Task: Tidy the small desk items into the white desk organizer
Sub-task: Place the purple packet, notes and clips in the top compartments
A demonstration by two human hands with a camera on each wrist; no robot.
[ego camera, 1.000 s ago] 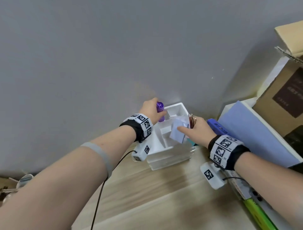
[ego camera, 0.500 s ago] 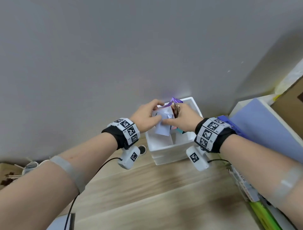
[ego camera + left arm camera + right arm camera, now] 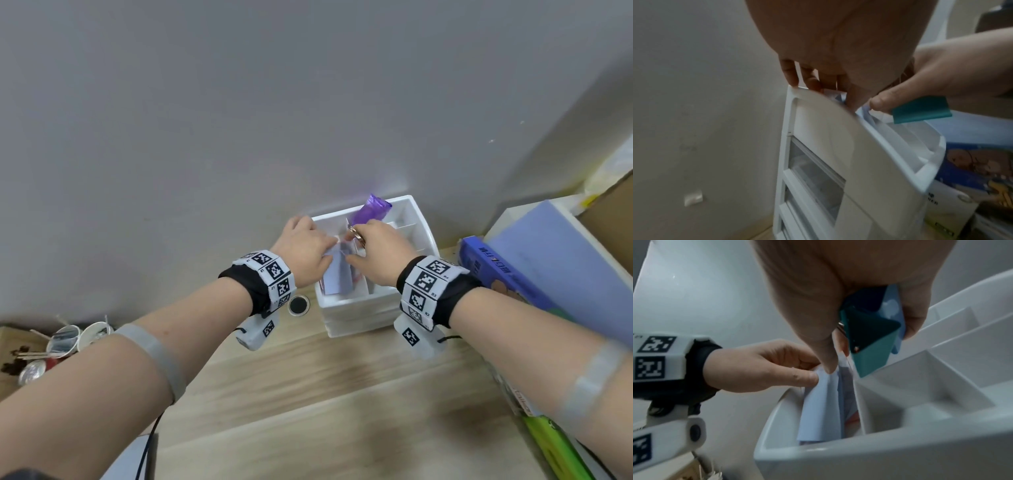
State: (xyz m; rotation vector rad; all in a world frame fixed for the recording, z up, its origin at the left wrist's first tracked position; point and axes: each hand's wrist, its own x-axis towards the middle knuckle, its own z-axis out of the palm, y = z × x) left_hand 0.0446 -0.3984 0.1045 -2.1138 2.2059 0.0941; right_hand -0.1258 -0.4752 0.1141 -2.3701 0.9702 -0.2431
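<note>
Head view: the white plastic desk organizer (image 3: 416, 219) stands on the pale wood table (image 3: 308, 394) against the grey wall, at about twelve o'clock from the person. Both hands work over its left compartment. The left hand (image 3: 305, 250) pinches the top edge of the pale blue folded paper sheets (image 3: 337, 277), which stand half inside that slot. The right hand (image 3: 380, 251) presses its thumb on the same sheets while its fingers are curled round a teal binder clip with metal loops (image 3: 356, 234). A purple plastic wrapper (image 3: 371, 209) sticks up from the back compartment at one o'clock. Compared with half a second before, the hands sit lower and closer together, and the paper has sunk deeper.

Left wrist view: the left fingertips (image 3: 812, 81) touch the organizer's rim; the teal clip (image 3: 920, 109) hangs under the right hand at three o'clock. I judge that pressing down here could tip the light organizer or shove it along the table.

Right wrist view: the paper (image 3: 820, 405) bows against the divider wall (image 3: 859, 402). A harder push would likely crumple it rather than seat it, and the clip (image 3: 869, 344), held loosely beside the thumb, may slip and drop into the wrong compartment.
</note>
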